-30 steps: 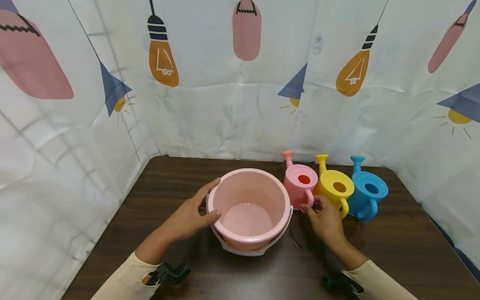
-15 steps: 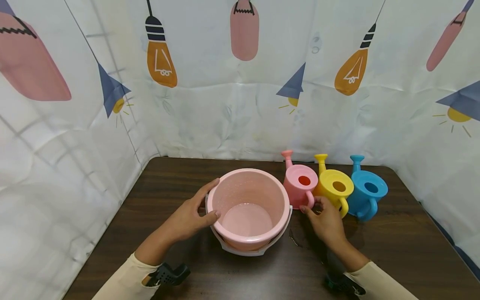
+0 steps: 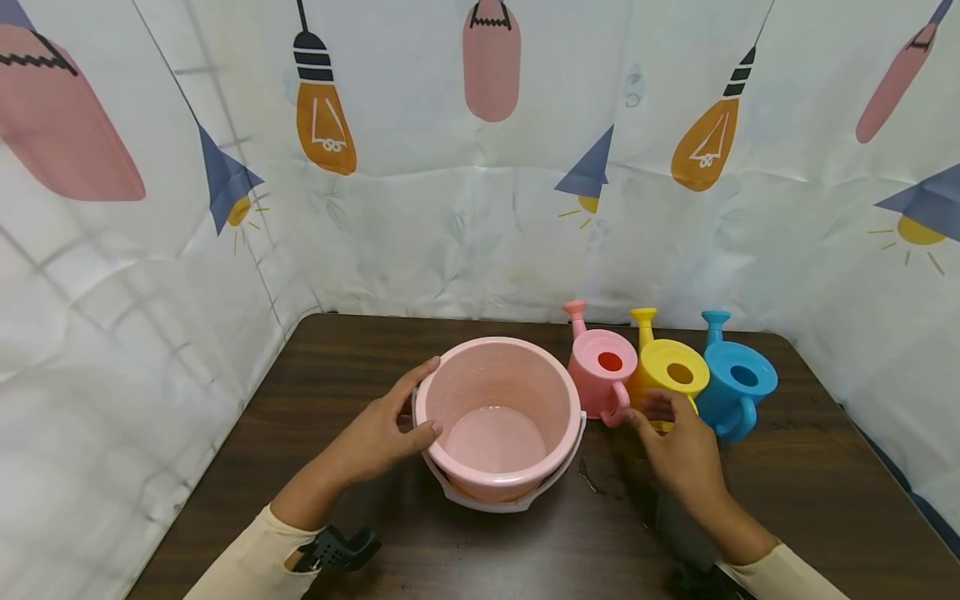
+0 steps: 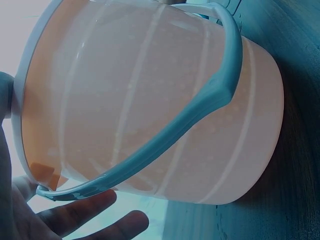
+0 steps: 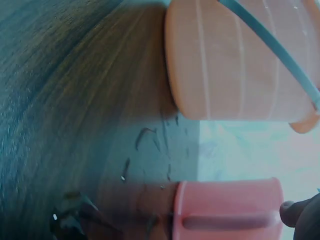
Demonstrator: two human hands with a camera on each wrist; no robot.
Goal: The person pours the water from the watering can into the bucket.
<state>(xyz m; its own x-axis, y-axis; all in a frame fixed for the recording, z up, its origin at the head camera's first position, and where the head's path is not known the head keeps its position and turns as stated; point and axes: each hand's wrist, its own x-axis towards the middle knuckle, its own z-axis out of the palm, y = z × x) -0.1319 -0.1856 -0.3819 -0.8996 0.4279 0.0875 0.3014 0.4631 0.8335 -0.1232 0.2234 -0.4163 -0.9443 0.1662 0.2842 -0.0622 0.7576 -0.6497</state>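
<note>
A pink bucket (image 3: 491,450) stands upright on the table, its pale handle (image 3: 487,503) hanging down the front. At its left rim, my left hand (image 3: 378,437) holds on, thumb over the edge and fingers outside; the left wrist view shows these fingers (image 4: 80,212) below the bucket wall. Three toy watering cans stand right of it: pink (image 3: 588,387), yellow (image 3: 645,387) and blue (image 3: 727,404). My right hand (image 3: 690,454) is in front of the yellow can, hiding most of its handle, with loosely bent fingers. Its thumb tip (image 5: 287,212) is right by the pink can's handle.
The dark wooden table (image 3: 465,558) has a few wet-looking streaks (image 3: 590,479) between bucket and cans. A white printed curtain (image 3: 420,242) closes in the back and sides, right behind the cans' spouts.
My right hand has moved a little to the right, from the pink can's handle to in front of the yellow can. The left hand and bucket stay put.
</note>
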